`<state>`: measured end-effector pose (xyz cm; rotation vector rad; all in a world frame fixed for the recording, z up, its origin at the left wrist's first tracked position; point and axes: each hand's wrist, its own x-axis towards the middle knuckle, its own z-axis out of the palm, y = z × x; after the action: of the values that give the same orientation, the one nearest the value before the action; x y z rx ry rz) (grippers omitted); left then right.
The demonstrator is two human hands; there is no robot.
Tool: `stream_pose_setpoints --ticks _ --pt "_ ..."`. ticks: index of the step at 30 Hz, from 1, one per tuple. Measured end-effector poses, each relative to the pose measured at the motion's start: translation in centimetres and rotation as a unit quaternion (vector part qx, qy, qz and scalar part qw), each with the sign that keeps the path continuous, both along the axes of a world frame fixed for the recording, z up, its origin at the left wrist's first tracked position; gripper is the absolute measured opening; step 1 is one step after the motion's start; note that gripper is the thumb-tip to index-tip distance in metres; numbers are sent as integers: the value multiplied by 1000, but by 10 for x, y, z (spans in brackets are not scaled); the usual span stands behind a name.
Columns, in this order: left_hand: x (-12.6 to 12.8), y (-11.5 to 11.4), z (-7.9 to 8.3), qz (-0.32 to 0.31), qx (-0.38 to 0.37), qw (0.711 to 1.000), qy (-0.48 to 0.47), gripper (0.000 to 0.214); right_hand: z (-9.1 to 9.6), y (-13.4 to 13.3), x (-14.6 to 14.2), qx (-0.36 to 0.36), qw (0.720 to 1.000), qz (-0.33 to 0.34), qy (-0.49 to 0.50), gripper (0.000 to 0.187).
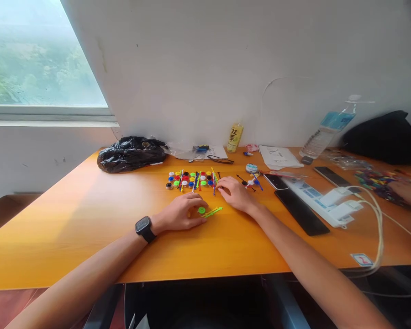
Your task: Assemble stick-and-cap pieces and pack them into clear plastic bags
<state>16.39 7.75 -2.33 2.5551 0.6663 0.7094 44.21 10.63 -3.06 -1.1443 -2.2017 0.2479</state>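
Observation:
My left hand [182, 213] rests on the orange table [89, 228] with fingers curled down beside a green round disc [201, 210] and green plastic sticks [213, 211]. A black watch sits on that wrist. My right hand [235, 193] lies just right of them, fingers bent toward the end of a cluster of coloured discs and sticks [192, 179]; whether it pinches one is hidden. More small pieces [251, 183] lie to the right of that hand.
A black plastic bag [130, 153], yellow bottle [234, 137], papers [279, 156] and water bottle [325, 132] line the back. Phones [276, 181], a dark slab [301, 211] and a white power strip [324, 201] with cables lie right. Another person's hand [409, 192] is at far right.

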Motion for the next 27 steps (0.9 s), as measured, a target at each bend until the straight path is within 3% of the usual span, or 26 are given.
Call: stream_pose_setpoints --ticks 2,5,9,17,24,27 --pt "-1 4 -4 44 8 999 0 30 7 -10 -6 -4 999 32 19 12" --pt "-2 9 -12 102 10 995 1 22 13 -25 -17 -79 991 100 36 4" --pt "-1 10 -13 136 -5 991 -9 20 13 -34 -26 -147 978 147 14 4" --pt "-5 2 7 158 -31 987 -22 28 14 -29 -15 -109 989 84 -57 14" --pt "-5 -1 7 97 -139 985 -41 38 17 -26 -4 -109 987 68 -91 15" --pt "-4 -3 8 52 -121 991 -38 42 17 -27 -5 -125 986 65 -87 15"
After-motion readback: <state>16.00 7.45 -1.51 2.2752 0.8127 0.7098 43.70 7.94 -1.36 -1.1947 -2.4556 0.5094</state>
